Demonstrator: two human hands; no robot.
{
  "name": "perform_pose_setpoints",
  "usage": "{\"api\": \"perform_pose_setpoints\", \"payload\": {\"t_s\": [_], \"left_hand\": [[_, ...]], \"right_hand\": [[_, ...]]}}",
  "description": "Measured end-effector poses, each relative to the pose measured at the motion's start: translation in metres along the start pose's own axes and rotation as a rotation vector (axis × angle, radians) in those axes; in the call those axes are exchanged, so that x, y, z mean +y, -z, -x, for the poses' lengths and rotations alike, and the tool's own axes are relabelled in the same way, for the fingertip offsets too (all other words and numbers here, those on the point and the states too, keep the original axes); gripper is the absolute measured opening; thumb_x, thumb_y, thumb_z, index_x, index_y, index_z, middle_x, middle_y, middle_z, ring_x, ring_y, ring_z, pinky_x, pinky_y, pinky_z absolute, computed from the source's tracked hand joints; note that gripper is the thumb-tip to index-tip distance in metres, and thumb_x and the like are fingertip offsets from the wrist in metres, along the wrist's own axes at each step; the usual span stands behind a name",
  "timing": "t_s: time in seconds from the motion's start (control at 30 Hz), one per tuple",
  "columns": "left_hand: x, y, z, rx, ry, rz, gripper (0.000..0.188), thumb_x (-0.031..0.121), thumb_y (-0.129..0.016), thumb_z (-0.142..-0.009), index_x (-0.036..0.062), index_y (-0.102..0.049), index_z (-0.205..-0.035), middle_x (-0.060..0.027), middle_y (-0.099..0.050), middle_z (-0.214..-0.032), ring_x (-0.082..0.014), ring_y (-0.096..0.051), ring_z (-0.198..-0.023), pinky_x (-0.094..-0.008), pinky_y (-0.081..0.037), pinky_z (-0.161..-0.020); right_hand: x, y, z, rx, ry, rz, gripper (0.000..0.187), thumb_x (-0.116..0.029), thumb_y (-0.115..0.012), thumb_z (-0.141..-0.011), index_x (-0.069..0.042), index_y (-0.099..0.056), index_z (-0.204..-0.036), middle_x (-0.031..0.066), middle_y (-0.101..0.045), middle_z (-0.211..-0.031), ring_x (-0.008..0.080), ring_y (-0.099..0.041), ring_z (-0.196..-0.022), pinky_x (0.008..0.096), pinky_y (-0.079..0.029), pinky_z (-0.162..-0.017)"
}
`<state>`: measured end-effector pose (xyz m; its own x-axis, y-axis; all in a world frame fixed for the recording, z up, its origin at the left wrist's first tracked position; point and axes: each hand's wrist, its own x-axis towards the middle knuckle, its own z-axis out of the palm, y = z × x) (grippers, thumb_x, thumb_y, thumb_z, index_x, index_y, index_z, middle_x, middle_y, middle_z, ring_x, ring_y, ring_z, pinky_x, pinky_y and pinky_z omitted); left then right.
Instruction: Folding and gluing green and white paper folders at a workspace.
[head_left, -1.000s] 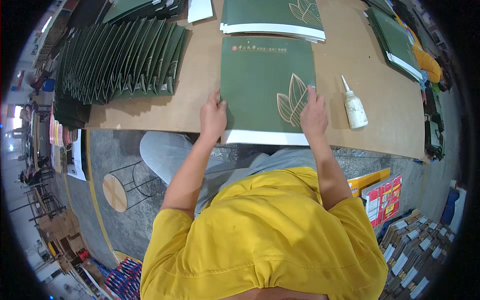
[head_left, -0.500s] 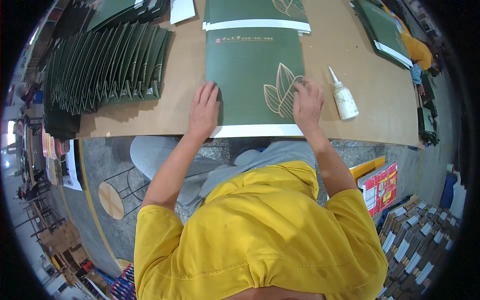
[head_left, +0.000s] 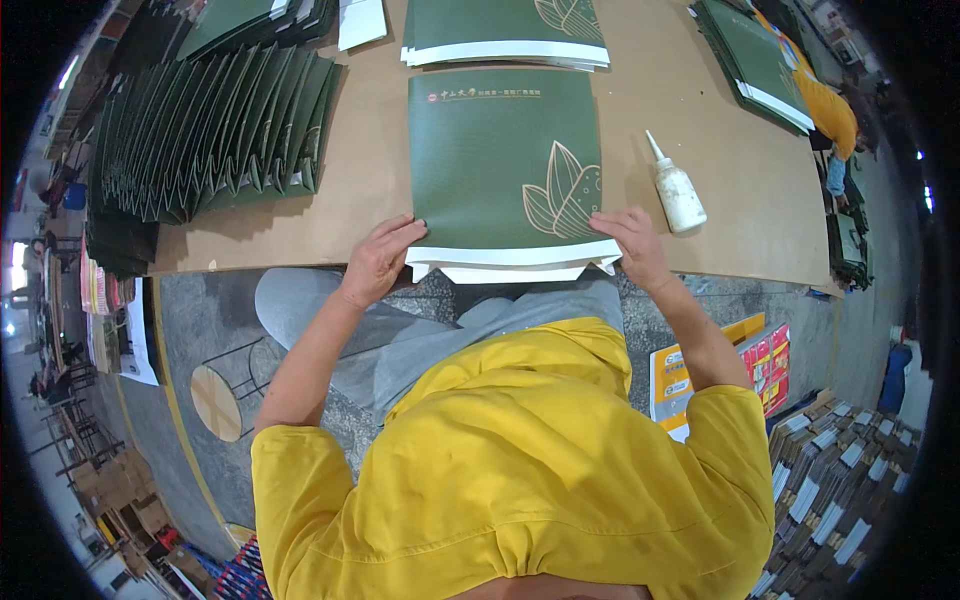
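A flat green paper bag [head_left: 500, 165] with a gold leaf outline lies in front of me. Its white bottom flap [head_left: 512, 258] has creases and juts over the table's near edge. My left hand [head_left: 382, 258] pinches the lower left corner, thumb hidden below. At the lower right corner, my right hand [head_left: 632, 246] grips the bag with its fingers on top. A white glue bottle [head_left: 682, 198] with a pointed nozzle lies right of the bag. Just beyond it is a pile of similar green sheets [head_left: 490, 25] with white edges.
Pleated green bags [head_left: 215, 135] stand in a dense row at the left of the brown table [head_left: 735, 225]. Another green pile [head_left: 745, 50] lies at the far right, near a person in orange [head_left: 832, 112]. A round stool [head_left: 216, 403] stands on the floor at left.
The bag has slid toward me, separating from the pile behind. Its white flap has bent and now overhangs the edge. Both hands have shifted to its lower corners.
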<state>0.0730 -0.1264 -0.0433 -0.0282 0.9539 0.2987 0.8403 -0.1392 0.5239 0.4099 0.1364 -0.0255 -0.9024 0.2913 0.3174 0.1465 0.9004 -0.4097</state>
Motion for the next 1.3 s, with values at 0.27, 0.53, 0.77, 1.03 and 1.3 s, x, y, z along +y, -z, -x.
{"api": "perform_pose_setpoints", "payload": {"t_s": [0.27,0.53,0.77,1.03,1.3], "left_hand": [[0.026,0.002,-0.01,-0.063,0.03,-0.279,0.039,0.0,-0.059,-0.071,0.0031,-0.06,-0.109,-0.0104,-0.058,-0.101,-0.03,-0.053,-0.106,-0.0387,-0.045,-0.093],[0.033,-0.001,-0.016,-0.015,0.017,-0.428,0.034,0.007,-0.059,-0.07,0.0022,-0.063,-0.103,-0.009,-0.058,-0.098,-0.0267,-0.051,-0.102,-0.042,-0.039,-0.093],[0.024,0.011,-0.025,-0.041,0.147,-0.281,0.022,0.007,-0.058,-0.071,0.0051,-0.064,-0.092,-0.0077,-0.062,-0.089,-0.0274,-0.054,-0.097,-0.041,-0.038,-0.089],[0.04,0.009,-0.033,-0.011,0.034,-0.492,0.023,0.001,-0.059,-0.069,0.0079,-0.063,-0.09,-0.0058,-0.06,-0.087,-0.0272,-0.053,-0.099,-0.0414,-0.038,-0.09],[0.026,0.011,-0.036,-0.075,0.139,-0.327,0.015,0.006,-0.059,-0.071,0.0083,-0.066,-0.084,-0.0047,-0.062,-0.085,-0.0248,-0.053,-0.098,-0.0407,-0.036,-0.092]], "right_hand": [[-0.015,0.006,-0.011,-0.004,0.136,0.137,0.033,0.001,-0.056,-0.071,-0.004,-0.064,-0.103,0.0076,-0.062,-0.104,0.0264,-0.056,-0.091,0.0362,-0.043,-0.078],[-0.01,0.007,-0.01,-0.016,0.127,0.108,0.034,0.005,-0.055,-0.067,-0.002,-0.063,-0.099,0.0091,-0.061,-0.099,0.0277,-0.058,-0.086,0.036,-0.048,-0.075],[-0.014,0.009,-0.019,-0.045,0.143,0.096,0.026,0.001,-0.055,-0.07,-0.003,-0.059,-0.095,0.0095,-0.059,-0.097,0.0273,-0.057,-0.088,0.0356,-0.047,-0.078],[-0.012,0.012,-0.023,-0.164,0.105,0.085,0.026,0.002,-0.053,-0.071,-0.004,-0.059,-0.095,0.0091,-0.057,-0.097,0.0273,-0.054,-0.092,0.0359,-0.047,-0.079],[-0.001,0.019,-0.029,-0.248,0.056,-0.034,0.026,0.001,-0.053,-0.072,-0.006,-0.059,-0.097,0.0097,-0.057,-0.1,0.0303,-0.055,-0.095,0.0379,-0.047,-0.081]]}}
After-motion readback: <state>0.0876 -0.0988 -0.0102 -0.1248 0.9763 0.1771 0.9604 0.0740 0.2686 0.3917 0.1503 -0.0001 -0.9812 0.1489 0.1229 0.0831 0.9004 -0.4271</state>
